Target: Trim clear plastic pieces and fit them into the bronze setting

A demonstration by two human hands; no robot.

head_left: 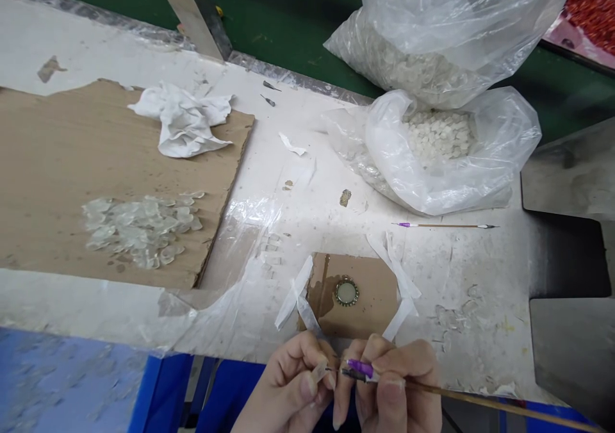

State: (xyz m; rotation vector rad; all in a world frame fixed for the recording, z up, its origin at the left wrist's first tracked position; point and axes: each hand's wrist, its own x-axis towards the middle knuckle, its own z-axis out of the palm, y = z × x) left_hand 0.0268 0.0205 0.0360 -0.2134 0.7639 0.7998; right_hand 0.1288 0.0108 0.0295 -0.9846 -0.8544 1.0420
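Near the table's front edge, my left hand [294, 385] pinches a small translucent piece [319, 372] between thumb and fingertips. My right hand [401, 382] is closed around a thin wooden stick [461, 396], which slants off to the lower right. The stick's front end carries a purple needle tip [360, 367] and a dark one, pointing at the translucent piece; whether they touch I cannot tell. Just beyond my hands, a round metal setting with a pale centre [346, 291] rests on a small, partly wet cardboard pad [377, 279], taped down at both sides.
Clear flat pieces [144, 228] lie heaped on a cardboard sheet [62, 164] beside a crumpled tissue [187, 122]. An open plastic bag [432, 189] holds small whitish pieces; a larger bag [432, 42] stands behind. Another purple-tipped stick [444, 226] lies rightward, near metal bins [571, 350].
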